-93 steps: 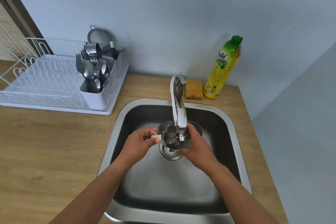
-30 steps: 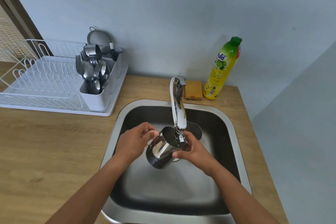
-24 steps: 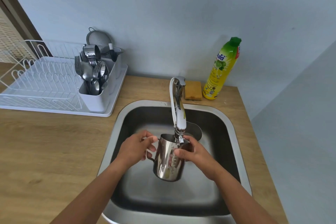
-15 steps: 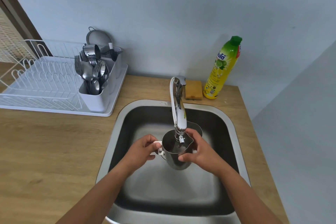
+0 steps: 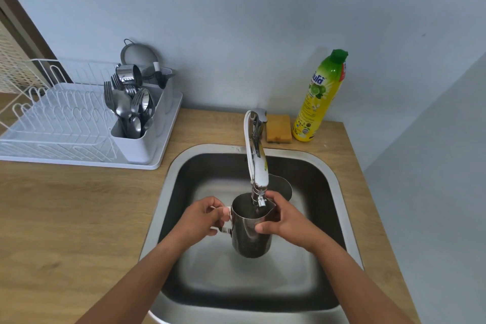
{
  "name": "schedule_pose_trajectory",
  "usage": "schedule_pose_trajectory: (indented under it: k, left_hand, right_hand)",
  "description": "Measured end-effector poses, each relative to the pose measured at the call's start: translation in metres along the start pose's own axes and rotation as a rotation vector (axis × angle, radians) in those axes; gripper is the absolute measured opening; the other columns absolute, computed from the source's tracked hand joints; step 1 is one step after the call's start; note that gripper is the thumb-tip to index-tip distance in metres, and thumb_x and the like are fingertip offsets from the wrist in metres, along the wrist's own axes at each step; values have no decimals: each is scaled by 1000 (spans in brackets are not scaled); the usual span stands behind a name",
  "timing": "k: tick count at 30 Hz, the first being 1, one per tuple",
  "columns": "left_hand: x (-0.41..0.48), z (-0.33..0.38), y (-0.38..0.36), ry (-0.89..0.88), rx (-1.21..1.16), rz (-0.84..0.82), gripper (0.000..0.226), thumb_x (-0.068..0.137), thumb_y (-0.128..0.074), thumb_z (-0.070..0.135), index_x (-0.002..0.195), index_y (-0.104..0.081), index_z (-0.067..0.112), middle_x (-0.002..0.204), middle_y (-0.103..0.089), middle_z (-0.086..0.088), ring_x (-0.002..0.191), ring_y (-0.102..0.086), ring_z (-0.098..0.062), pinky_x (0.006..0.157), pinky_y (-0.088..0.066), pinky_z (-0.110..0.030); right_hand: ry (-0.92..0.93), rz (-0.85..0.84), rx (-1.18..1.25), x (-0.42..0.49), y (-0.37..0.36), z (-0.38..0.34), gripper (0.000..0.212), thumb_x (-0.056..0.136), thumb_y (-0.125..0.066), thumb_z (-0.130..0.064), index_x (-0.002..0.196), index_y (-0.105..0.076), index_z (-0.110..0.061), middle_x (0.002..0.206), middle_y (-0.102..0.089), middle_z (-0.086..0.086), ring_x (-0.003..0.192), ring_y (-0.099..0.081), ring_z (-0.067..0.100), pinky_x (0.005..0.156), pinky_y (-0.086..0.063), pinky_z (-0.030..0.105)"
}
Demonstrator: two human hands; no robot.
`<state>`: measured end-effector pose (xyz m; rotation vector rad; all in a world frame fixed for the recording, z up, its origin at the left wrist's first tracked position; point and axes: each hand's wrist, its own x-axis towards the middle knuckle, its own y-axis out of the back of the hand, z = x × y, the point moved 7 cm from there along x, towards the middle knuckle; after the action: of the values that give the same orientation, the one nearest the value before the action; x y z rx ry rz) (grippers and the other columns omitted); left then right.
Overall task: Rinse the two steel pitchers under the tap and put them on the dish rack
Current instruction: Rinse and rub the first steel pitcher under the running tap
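Observation:
I hold a steel pitcher (image 5: 249, 238) upright over the sink (image 5: 168, 192), its mouth right under the tap (image 5: 256, 163) spout. My left hand (image 5: 201, 221) grips its handle on the left side. My right hand (image 5: 285, 219) wraps the pitcher's right wall near the rim. The second steel pitcher (image 5: 280, 187) stands in the sink behind my right hand, partly hidden by the tap. The white dish rack (image 5: 65, 123) sits on the counter at the left.
The rack's cutlery holder (image 5: 136, 110) holds several forks, spoons and a steel cup. A yellow sponge (image 5: 278, 129) and a yellow-green dish soap bottle (image 5: 319, 97) stand behind the sink. Wooden counter (image 5: 65, 218) lies left of the sink; a wall closes the right side.
The pitcher was tipped on its side a second ago, then turned upright and brought back under the spout. Both hands stay on it.

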<state>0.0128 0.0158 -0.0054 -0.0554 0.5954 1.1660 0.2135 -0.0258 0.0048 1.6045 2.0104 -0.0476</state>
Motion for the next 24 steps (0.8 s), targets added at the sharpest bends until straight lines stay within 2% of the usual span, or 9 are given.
schedule_pose_trajectory:
  k: [3,6,9,12,16,19,22,24]
  left_hand:
    - [-3,-2,-9,17,-17,-57,21,92,-62,26,95,-63,5,88,-76,-9,74,-69,-19,71,-55,-32]
    - [-2,-7,-7,26,-16,-23,22,92,-63,27,96,-63,5,89,-76,-9,76,-70,-19,73,-57,-32]
    - [-1,-14,-7,57,-19,-39,21,93,-62,25,97,-62,5,91,-76,-11,74,-69,-19,70,-56,-32]
    - [0,-14,-10,59,-3,-48,21,94,-60,26,97,-62,6,90,-76,-10,72,-68,-18,68,-55,-30]
    - [2,-15,-10,63,-37,-20,21,96,-57,20,100,-59,0,94,-74,-17,70,-65,-18,62,-52,-28]
    - [4,-19,-10,68,-27,-35,20,97,-55,22,102,-61,3,84,-72,-16,67,-65,-19,62,-52,-30]
    - [7,-23,-9,81,-27,-58,19,99,-50,23,102,-64,11,72,-67,-9,61,-65,-22,59,-51,-30]
    - [8,-28,-9,106,-30,-60,22,101,-47,24,100,-65,12,66,-64,-7,58,-64,-23,56,-52,-30]
  right_hand:
    - [-17,-12,3,-1,7,3,63,81,-78,-12,127,-44,-39,116,-61,-9,111,-60,13,104,-48,38]
    - [-22,-6,-3,1,1,5,67,80,-79,-13,129,-42,-40,127,-59,-6,120,-56,19,108,-45,42]
    - [-43,-30,-9,2,-5,9,66,82,-78,-16,132,-40,-37,122,-58,-9,119,-55,17,106,-46,37]
    - [-31,-16,33,4,-2,13,62,82,-78,-18,130,-44,-37,127,-59,-4,122,-55,20,106,-47,39]
    - [-47,1,11,8,-7,16,64,80,-79,-22,131,-43,-37,118,-59,-12,111,-56,12,89,-49,22]
    - [-59,10,32,14,-5,22,69,72,-83,-36,134,-52,-29,120,-67,-6,112,-63,12,96,-52,31]
    - [-101,-2,85,17,-7,24,61,73,-80,-45,127,-59,-23,114,-72,-1,103,-69,14,84,-59,30]
    - [-133,-7,83,19,-11,26,54,76,-76,-52,118,-63,-22,109,-74,1,100,-71,18,84,-61,39]
